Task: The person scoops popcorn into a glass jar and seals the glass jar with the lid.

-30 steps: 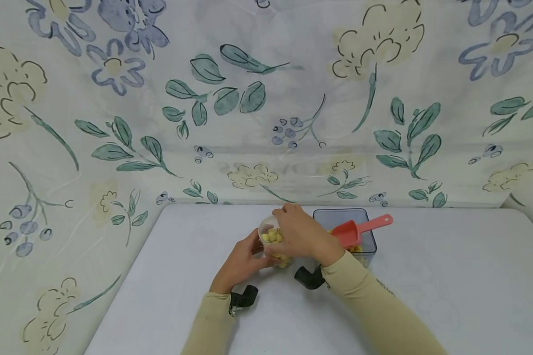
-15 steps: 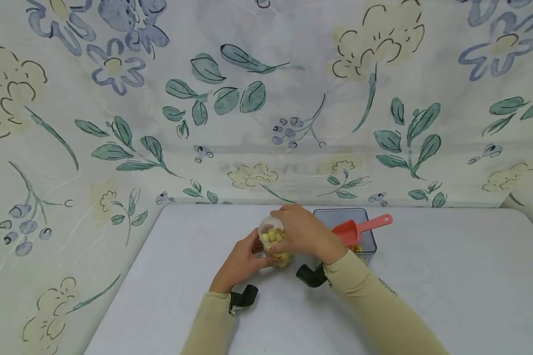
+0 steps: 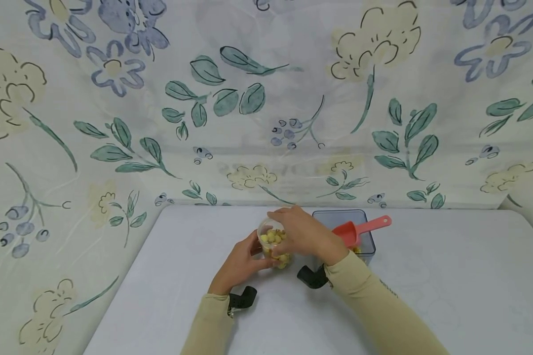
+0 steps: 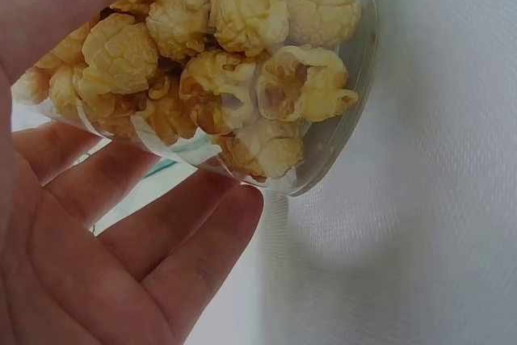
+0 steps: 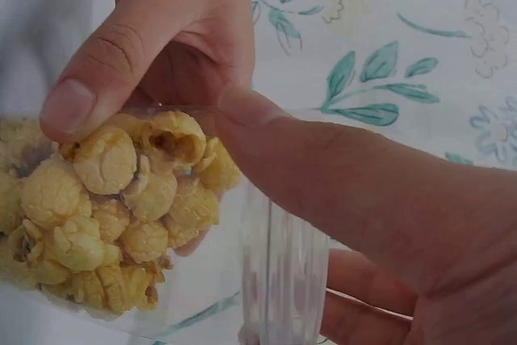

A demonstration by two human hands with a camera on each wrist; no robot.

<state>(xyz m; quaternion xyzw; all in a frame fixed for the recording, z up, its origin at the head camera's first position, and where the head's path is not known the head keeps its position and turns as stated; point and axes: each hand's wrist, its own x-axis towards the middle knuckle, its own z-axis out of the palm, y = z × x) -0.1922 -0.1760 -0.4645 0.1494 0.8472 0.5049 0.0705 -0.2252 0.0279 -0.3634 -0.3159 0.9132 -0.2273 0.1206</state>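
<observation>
Clear plastic cup [image 3: 273,240] of popcorn [image 4: 234,62] sits on the table [image 3: 426,276], left hand [image 3: 242,261] cupping its side, right hand [image 3: 304,231] gripping the rim; best kept upright, grips firm.

White table [image 3: 448,276] with grey bin [image 3: 367,242]

clear plastic cup [image 4: 323,163] fills upper half of left wrist view, tilted, round base pointing toward 4 o'clock. popcorn [image 4: 242,62] packed inside, pale yellow with caramel-brown patches, pressed against wall and base. left hand [image 4: 97,264] at 7 o'clock, fingers [image 4: 202,236] curled under cup, topmost fingertip touching cup wall near base. more of hand across 11 o'clock corner, over cup's upper side. white tablecloth [image 4: 428,199] covers right side from 1 to 5 o'clock; soft shadow below cup base.
</observation>
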